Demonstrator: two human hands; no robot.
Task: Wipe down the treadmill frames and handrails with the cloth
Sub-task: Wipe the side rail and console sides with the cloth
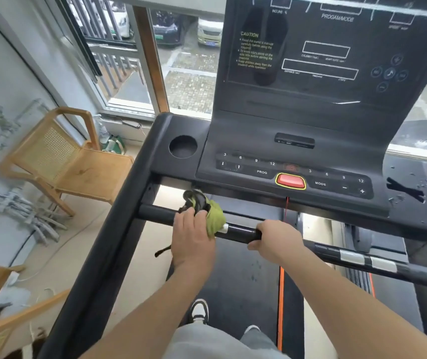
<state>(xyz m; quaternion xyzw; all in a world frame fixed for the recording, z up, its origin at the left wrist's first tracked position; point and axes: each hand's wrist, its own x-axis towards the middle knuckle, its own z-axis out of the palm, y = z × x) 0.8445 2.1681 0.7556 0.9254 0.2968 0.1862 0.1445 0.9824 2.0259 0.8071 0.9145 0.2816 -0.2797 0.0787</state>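
Wooden cane-backed chair (pixel 59 161) by the wall (pixel 5 73), green bag (pixel 115 146) behind it, parked cars (pixel 167 32) outside the window (pixel 189 73)

Bright daylight comes through the window (pixel 189 63) ahead and fills the room evenly; shadows are soft and faint; the glossy console screen (pixel 324 47) carries pale reflected streaks along its top and a dark mirrored shape at its left; patches below the button panel (pixel 259 172) are blown out white; wide-angle distortion bends the side rail (pixel 108 242) and the wall (pixel 5 73) near the edges; the corners look slightly soft.
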